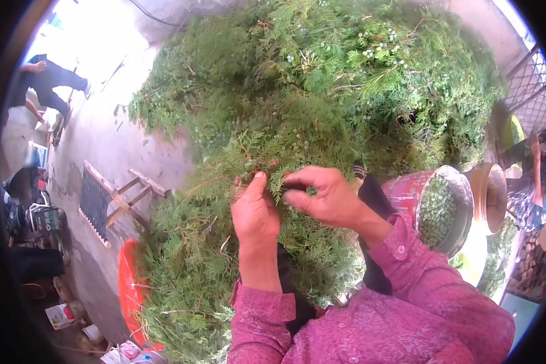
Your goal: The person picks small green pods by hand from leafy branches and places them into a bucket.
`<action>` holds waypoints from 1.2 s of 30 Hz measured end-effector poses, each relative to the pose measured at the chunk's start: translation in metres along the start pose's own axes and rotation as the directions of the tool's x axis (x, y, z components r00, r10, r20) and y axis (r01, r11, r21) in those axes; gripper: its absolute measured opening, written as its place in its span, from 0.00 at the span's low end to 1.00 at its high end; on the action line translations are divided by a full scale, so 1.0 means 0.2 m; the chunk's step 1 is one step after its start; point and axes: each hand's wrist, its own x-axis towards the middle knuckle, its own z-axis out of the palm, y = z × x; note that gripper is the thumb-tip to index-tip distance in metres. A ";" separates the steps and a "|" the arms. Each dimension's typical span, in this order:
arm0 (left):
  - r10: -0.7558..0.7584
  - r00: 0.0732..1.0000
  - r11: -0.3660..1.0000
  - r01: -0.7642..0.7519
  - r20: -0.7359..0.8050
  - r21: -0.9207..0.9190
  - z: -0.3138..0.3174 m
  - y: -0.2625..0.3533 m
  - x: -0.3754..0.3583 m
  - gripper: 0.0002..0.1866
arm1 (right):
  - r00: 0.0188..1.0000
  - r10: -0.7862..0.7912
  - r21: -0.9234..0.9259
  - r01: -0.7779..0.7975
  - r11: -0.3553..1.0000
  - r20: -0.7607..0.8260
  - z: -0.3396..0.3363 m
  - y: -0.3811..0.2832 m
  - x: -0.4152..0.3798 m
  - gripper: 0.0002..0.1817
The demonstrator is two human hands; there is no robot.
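Note:
A big heap of green conifer branches [321, 79] with small pale berries fills the middle. My left hand [255, 212] grips a leafy sprig [252, 151] from the heap. My right hand [321, 194] is beside it, thumb and forefinger pinched on the same sprig's foliage. Both arms wear magenta sleeves [406, 291]. Whether a berry is between the right fingers is hidden.
A red bucket [446, 209] holding small green berries stands at my right. A brown pot [488, 194] is behind it. An orange tub [130, 285] lies under branches at lower left. A wooden frame [118, 197] rests on concrete. Another person [48, 79] bends at far left.

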 end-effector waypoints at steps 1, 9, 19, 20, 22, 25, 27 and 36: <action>-0.056 0.998 0.997 0.057 -0.025 0.055 0.00 0.04 -0.02 0.15 | 0.991 0.115 0.253 -0.094 0.963 -0.070 -0.01 -0.01 0.00 0.14; -0.127 0.987 0.957 0.096 0.096 0.272 0.18 -0.06 -0.07 0.12 | 0.935 0.043 0.314 0.075 0.946 -0.352 -0.20 0.07 0.06 0.14; -0.243 0.956 0.874 0.142 0.166 0.465 0.25 -0.07 -0.10 0.12 | 0.950 0.040 0.061 -0.022 0.998 -0.308 -0.20 0.09 0.04 0.08; -0.233 0.958 0.869 0.128 0.167 0.477 0.25 -0.07 -0.09 0.12 | 0.931 0.034 0.030 -0.024 0.999 -0.363 -0.19 0.09 0.04 0.08; -0.220 0.962 0.865 0.114 0.164 0.489 0.24 -0.07 -0.08 0.12 | 0.910 -0.115 -0.156 0.057 0.986 -0.398 -0.18 0.10 0.04 0.08; -0.233 0.963 0.827 0.125 0.132 0.549 0.20 -0.05 -0.07 0.13 | 0.926 -0.068 -0.112 0.028 0.993 -0.372 -0.19 0.09 0.04 0.07; -0.240 0.966 0.791 0.138 0.095 0.596 0.18 -0.02 -0.08 0.14 | 0.948 0.117 0.114 -0.087 0.990 -0.295 -0.24 0.10 0.04 0.06; -0.193 0.971 0.767 0.057 0.144 0.640 0.13 -0.01 -0.06 0.16 | 0.960 0.149 0.929 -0.270 0.252 0.238 -0.30 0.04 0.06 0.13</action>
